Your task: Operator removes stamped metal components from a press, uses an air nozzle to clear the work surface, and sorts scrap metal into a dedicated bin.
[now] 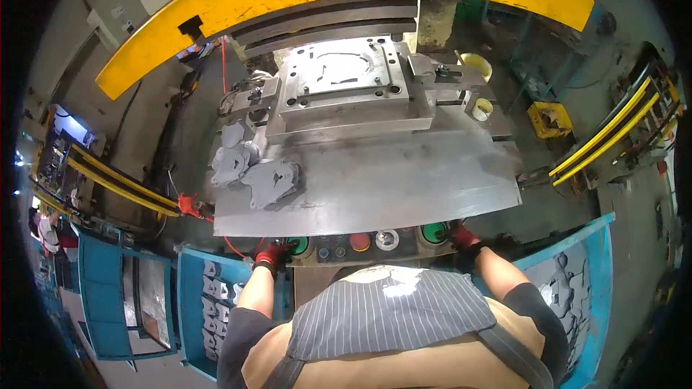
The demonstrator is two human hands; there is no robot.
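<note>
Work is judged to be under way, at a stage that cannot be fixed. Reference for all places: the flat grey steel table plate [404,187].

Pieces: three stacks of irregular flat grey metal pieces [270,181] lie on the plate's left part. The rectangular steel die block [346,104] stands at the plate's far side. Glare on its pale top hides whether the curved outline there is a loose piece or a recess. Whether the stacked pieces are finished or still waiting cannot be told; their count is not readable.

Hands: both wear red gloves and are just off the plate's near edge. The left hand [272,254] is at one round green button [300,246]; the right hand [465,236] is beside the other round green button [434,232]. Neither shows an object in its grasp. Finger posture and any pressing cannot be determined.

Containers: the left blue metal bin [189,302], near and left of the plate, holds similar grey pieces in rows. The right blue metal bin [602,274], near and right of it, holds more, overlapping. The yellow plastic crate [553,132], well right of the plate, has contents too small to identify. The small pale-yellow cup [482,109] stands by the plate's far right corner; its contents are unclear.
</note>
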